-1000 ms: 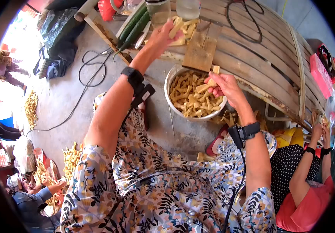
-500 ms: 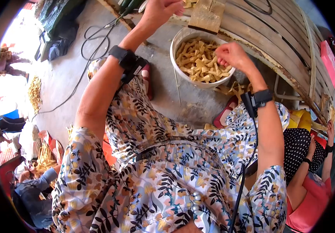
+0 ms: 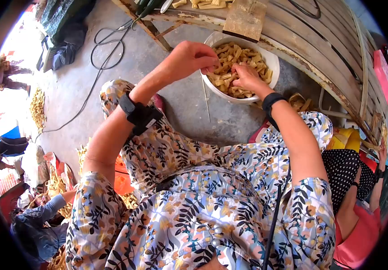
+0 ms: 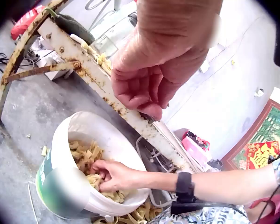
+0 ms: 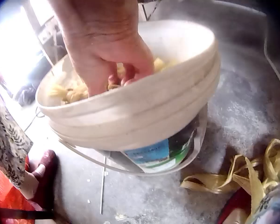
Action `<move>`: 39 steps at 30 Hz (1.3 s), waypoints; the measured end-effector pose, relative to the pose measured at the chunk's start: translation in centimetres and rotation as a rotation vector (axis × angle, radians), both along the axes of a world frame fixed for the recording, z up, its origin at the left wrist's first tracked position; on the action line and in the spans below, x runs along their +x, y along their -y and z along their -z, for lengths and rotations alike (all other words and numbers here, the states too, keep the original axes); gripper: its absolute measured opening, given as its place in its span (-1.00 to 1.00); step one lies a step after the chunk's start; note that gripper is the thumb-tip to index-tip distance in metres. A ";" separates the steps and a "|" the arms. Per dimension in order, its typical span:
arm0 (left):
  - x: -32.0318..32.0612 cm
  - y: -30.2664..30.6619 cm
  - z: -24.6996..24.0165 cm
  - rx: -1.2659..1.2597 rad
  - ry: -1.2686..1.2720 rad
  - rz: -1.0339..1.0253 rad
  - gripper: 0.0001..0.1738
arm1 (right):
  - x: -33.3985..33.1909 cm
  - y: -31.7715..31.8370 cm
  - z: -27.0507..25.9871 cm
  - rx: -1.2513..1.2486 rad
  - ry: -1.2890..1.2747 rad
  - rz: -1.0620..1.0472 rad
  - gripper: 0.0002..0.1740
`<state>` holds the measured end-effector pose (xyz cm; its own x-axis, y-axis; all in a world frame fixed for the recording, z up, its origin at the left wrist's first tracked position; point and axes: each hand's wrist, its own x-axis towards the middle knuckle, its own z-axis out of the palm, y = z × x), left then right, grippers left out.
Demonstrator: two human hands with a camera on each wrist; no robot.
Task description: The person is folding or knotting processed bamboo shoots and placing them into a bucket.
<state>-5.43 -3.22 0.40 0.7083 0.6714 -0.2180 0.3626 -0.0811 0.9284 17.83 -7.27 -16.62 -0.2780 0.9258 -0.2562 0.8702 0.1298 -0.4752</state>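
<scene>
A white bucket (image 3: 275, 67) (image 4: 60, 135) (image 5: 130, 116) holds many yellowish, strip-like pieces (image 3: 234, 56) (image 4: 116, 193). My right hand (image 3: 249, 80) (image 4: 113, 177) (image 5: 107, 56) is down inside it, thumb and fingers curled around some of the pieces; in the right wrist view the rim partly hides the fingertips. Over the bucket's left rim hangs my left hand (image 3: 194, 60) (image 4: 161, 60), its fingers curled with nothing visible between them.
A slatted bench (image 3: 302, 45) with a rusty frame stands beyond the bucket, bearing a wooden board (image 3: 245, 19), more pieces and green vegetables. Black cable (image 3: 95, 85) lies on the floor at left. Loose peelings (image 5: 266, 172) lie near the bucket. Other people sit at both sides.
My left hand has moved from above the bench down to the bucket's left rim. My right hand, which held a piece a second ago, has gone down among the pieces.
</scene>
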 end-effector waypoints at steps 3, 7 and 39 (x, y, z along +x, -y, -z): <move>2.0 -0.6 1.8 0.029 -0.063 0.042 -0.82 | -0.1 -2.4 2.6 -0.075 0.045 0.218 -0.56; 5.5 -1.6 8.0 0.357 -0.356 0.319 -0.57 | 0.1 -4.3 7.4 0.132 -0.091 0.226 -0.65; 14.4 -4.8 17.2 0.544 -0.596 0.589 -0.28 | 10.0 2.3 -16.6 -0.316 -0.456 0.261 -0.80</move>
<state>8.99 1.59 -16.80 0.8355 0.3622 -0.4133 0.5220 -0.7582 0.3907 27.82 -9.61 0.01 -0.1982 0.8770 -0.4378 0.5543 -0.2681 -0.7879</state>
